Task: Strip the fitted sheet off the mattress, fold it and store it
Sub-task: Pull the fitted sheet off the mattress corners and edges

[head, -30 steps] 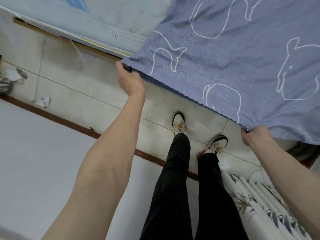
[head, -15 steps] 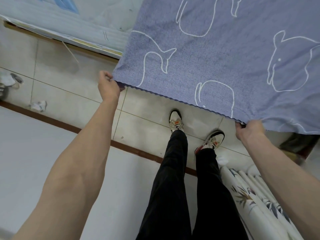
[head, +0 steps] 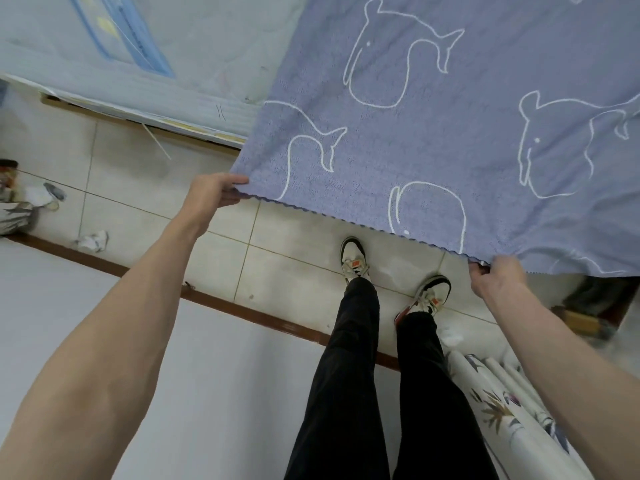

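The fitted sheet (head: pixel 433 140), blue-violet with white outlined whales, hangs stretched in front of me above the tiled floor, its far part lying over the mattress. My left hand (head: pixel 214 194) pinches its left corner, thumb on top of the wavy hem. My right hand (head: pixel 495 277) grips the hem further right, fingers curled under the cloth. The bare pale-blue quilted mattress (head: pixel 145 57) shows at the upper left.
I stand on beige floor tiles (head: pixel 284 271) between the bed and a white wall with a brown skirting strip (head: pixel 242 310). Crumpled paper (head: pixel 93 239) and a bag with clutter (head: pixel 14 209) lie at the left. A leaf-printed white cloth (head: pixel 502 403) is at the lower right.
Both hands kept their hold on the hem. The left hand dropped lower and further left, stretching the edge wider. More of the bare mattress has come into view.
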